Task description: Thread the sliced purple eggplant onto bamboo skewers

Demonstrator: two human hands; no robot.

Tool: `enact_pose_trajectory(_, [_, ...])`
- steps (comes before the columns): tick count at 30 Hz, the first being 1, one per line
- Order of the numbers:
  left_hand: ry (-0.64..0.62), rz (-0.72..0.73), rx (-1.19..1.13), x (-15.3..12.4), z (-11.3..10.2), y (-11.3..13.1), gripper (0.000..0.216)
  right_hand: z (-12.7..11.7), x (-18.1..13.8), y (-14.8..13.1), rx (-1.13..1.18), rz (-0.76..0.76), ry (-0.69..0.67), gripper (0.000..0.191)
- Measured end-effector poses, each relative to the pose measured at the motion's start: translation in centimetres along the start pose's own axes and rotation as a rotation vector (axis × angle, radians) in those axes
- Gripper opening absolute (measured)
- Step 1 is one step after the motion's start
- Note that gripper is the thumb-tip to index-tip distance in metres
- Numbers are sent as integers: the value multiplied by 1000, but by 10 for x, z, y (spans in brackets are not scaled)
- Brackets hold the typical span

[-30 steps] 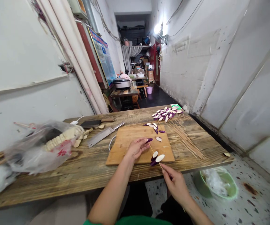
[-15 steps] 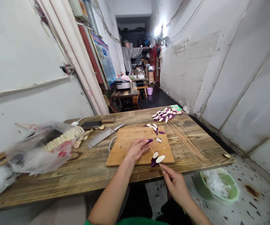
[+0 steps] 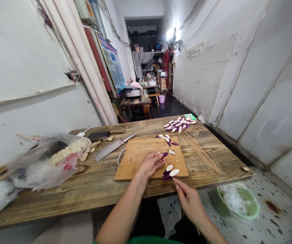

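Note:
My left hand [image 3: 151, 163] rests on the wooden cutting board [image 3: 138, 156], pinching a purple-skinned eggplant slice [image 3: 164, 154] at its fingertips. My right hand [image 3: 190, 200], off the table's near edge, grips a thin bamboo skewer [image 3: 166, 164] that points up toward the left hand. Three eggplant slices [image 3: 171, 171] sit threaded low on that skewer. Loose slices [image 3: 168, 139] lie at the board's far edge.
A pile of filled eggplant skewers [image 3: 178, 124] and a spread of bare skewers [image 3: 199, 150] lie to the right. A cleaver [image 3: 111, 147], a second knife [image 3: 100, 134] and a plastic bag [image 3: 46, 159] lie left. A green bin [image 3: 233, 201] stands on the floor. A person sits far back.
My left hand has drawn the held slice slightly nearer and down the board toward the skewer tip. The right hand and its skewer have stayed almost still.

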State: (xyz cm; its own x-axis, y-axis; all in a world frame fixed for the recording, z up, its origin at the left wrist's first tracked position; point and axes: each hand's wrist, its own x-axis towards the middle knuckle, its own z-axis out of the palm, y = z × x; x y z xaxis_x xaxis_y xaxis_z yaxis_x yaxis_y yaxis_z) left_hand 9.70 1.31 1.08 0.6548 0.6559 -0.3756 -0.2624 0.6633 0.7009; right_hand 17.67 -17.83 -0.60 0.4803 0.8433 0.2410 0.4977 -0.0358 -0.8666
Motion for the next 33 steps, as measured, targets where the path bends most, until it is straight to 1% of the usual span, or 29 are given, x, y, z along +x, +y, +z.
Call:
enact_pose_trajectory(5, [-4, -65, -16, -3, 1, -1, 14, 4, 0, -1, 6, -8, 36, 31])
enact_pose_trajectory(9, [-47, -87, -8, -8, 7, -13, 18, 6, 5, -1, -22, -13, 70, 33])
enact_pose_trajectory(13, [-60, -34, 54, -11, 12, -26, 24, 5, 13, 5, -30, -2, 101, 34])
enact_pose_trajectory(15, [-82, 3, 91, -4, 11, -26, 27, 1, 15, 9, -14, -3, 125, 34])
enact_pose_trajectory(16, [-67, 43, 127, 2, 9, -23, 28, -1, 16, 10, -8, 1, 142, 34])
enact_pose_trajectory(18, [42, 196, 256, 20, 6, -15, 26, -6, 16, 14, 0, 29, 184, 36])
enact_pose_trajectory(20, [156, 389, 470, 43, 5, -5, 20, -12, 16, 16, 11, 65, 209, 39])
enact_pose_trajectory(22, [171, 515, 721, 67, 7, 5, 19, -17, 16, 19, 27, 90, 215, 41])
enact_pose_trajectory(24, [106, 639, 974, 87, 12, 13, 26, -20, 17, 21, 42, 106, 208, 43])
enact_pose_trajectory(26, [11, 764, 1201, 103, 19, 18, 33, -23, 18, 25, 58, 122, 195, 44])
enact_pose_trajectory(27, [-44, 804, 1304, 109, 23, 19, 34, -24, 19, 26, 65, 126, 186, 43])
enact_pose_trajectory(30, [-182, 830, 1546, 120, 31, 24, 29, -28, 19, 31, 81, 125, 145, 39])
enact_pose_trajectory(33, [-248, 822, 1629, 123, 33, 28, 20, -30, 19, 34, 88, 136, 104, 39])
